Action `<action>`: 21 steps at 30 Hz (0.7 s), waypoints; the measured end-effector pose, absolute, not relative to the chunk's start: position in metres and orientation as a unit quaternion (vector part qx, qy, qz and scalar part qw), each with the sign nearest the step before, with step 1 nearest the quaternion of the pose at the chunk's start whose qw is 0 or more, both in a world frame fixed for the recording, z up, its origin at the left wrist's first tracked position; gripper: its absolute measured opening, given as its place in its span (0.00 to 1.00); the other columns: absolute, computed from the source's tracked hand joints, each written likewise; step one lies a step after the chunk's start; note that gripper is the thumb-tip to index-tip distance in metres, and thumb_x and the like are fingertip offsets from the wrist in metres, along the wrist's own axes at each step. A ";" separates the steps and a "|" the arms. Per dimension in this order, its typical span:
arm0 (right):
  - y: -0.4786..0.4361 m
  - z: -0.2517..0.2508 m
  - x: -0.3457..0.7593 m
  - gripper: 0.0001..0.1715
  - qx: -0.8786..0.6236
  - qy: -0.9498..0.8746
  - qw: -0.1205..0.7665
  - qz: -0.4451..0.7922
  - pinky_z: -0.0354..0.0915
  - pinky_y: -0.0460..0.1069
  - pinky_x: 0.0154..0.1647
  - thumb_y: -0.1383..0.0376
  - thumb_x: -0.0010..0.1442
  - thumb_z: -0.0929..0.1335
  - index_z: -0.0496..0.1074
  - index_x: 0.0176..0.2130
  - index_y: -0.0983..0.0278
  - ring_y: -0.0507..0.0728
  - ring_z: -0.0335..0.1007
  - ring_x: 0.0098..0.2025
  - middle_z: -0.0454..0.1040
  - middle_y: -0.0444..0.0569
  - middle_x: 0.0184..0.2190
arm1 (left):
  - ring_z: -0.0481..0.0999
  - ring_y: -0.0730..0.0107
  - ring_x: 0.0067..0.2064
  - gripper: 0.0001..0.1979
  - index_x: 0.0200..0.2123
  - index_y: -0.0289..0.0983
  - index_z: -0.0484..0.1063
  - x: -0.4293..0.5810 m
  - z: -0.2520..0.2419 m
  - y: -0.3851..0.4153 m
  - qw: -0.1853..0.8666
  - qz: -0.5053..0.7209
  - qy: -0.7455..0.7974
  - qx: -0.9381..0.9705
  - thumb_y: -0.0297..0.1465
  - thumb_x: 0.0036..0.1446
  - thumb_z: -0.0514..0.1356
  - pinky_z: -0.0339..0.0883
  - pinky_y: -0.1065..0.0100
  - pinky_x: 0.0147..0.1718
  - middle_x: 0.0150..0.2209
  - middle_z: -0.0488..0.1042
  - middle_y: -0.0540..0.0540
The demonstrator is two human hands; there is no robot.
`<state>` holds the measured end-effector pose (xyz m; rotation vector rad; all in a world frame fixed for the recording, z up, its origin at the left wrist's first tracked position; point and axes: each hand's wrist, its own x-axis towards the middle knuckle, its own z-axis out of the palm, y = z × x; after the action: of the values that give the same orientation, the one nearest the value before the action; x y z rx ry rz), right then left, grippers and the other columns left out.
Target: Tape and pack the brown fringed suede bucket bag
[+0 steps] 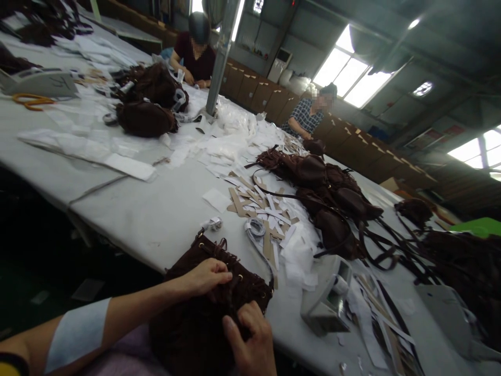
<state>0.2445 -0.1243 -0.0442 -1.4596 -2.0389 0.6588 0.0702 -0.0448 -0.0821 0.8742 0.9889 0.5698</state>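
A dark brown bag (188, 318) with metal eyelets and fringe lies at the near table edge, reaching down over my lap. My left hand (209, 277) is closed on its upper part near the eyelets, thumb and fingers pinched together. Lower right, my right hand (252, 334) has its fingers curled against the dark cord or fringe at the bag's front. What exactly lies between the fingertips is dark and hard to make out. A strap wrapped in clear plastic (255, 230) runs down to the bag's right side.
Paper and cardboard strips (270, 209) lie beyond the bag. More brown bags (336, 203) are piled at right, others (146, 117) at left by orange scissors (33, 101). A grey tape dispenser (329, 297) stands at right. A metal post (223, 57) rises mid-table; two people work beyond.
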 end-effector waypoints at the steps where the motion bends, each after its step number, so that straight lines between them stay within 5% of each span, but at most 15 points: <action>1: -0.123 -0.042 0.247 0.22 -0.541 -0.736 0.289 0.285 0.60 0.47 0.29 0.59 0.63 0.61 0.62 0.19 0.62 0.54 0.63 0.27 0.64 0.44 0.19 | 0.71 0.72 0.16 0.21 0.27 0.35 0.65 0.069 -0.083 -0.043 0.751 0.259 0.460 0.398 0.49 0.49 0.59 0.60 0.75 0.14 0.17 0.71 0.51; 5: -0.122 -0.042 0.252 0.19 -0.562 -0.674 0.284 0.387 0.61 0.46 0.28 0.58 0.65 0.59 0.69 0.27 0.62 0.53 0.66 0.27 0.68 0.44 0.23 | 0.70 0.71 0.15 0.26 0.25 0.34 0.66 0.066 -0.082 -0.037 0.759 0.230 0.453 0.406 0.54 0.45 0.59 0.58 0.75 0.13 0.16 0.71 0.49; 9: -0.123 -0.053 0.243 0.11 -0.554 -0.722 0.279 0.307 0.63 0.47 0.32 0.61 0.63 0.62 0.72 0.39 0.61 0.55 0.70 0.32 0.74 0.47 0.30 | 0.72 0.68 0.17 0.34 0.24 0.31 0.71 0.070 -0.074 -0.035 0.797 0.147 0.435 0.393 0.60 0.47 0.51 0.62 0.71 0.17 0.19 0.75 0.43; 14: -0.123 -0.056 0.232 0.13 -0.499 -0.808 0.249 0.191 0.60 0.48 0.31 0.67 0.63 0.61 0.68 0.28 0.61 0.55 0.66 0.28 0.71 0.46 0.25 | 0.71 0.72 0.21 0.25 0.24 0.32 0.72 0.084 -0.074 -0.039 0.810 0.167 0.419 0.374 0.52 0.41 0.64 0.63 0.71 0.21 0.21 0.74 0.47; 21: -0.130 -0.055 0.240 0.18 -0.457 -0.820 0.280 0.200 0.59 0.48 0.31 0.69 0.61 0.61 0.62 0.21 0.63 0.53 0.65 0.28 0.68 0.46 0.23 | 0.72 0.68 0.23 0.29 0.25 0.33 0.69 0.094 -0.080 -0.044 0.815 0.204 0.435 0.325 0.56 0.38 0.62 0.64 0.68 0.23 0.23 0.74 0.45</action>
<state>0.2397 -0.1302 -0.0553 -1.2261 -2.1989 0.5351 0.0938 -0.0441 -0.0799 0.6926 0.9271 0.4342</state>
